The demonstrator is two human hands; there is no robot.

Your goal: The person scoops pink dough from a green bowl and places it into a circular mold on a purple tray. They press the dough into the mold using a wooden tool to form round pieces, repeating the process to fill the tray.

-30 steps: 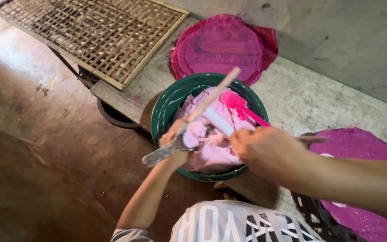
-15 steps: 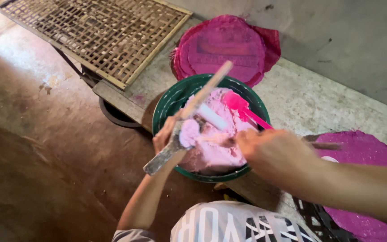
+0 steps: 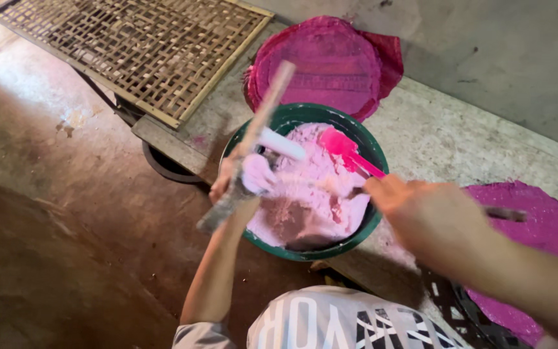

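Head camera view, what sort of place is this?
Probably a small handcraft workshop: a green basin of pink paste sits on a rough concrete ledge, pink-coated round discs lie on the ledge, and a woven bamboo rack stands alongside.

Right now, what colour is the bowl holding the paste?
Dark green bowl, seen in the head view, holding pale pink paste.

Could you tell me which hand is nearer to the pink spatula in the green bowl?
Right. The right hand sits by the pink spatula handle's end; the left hand grips a wooden stick across the green bowl.
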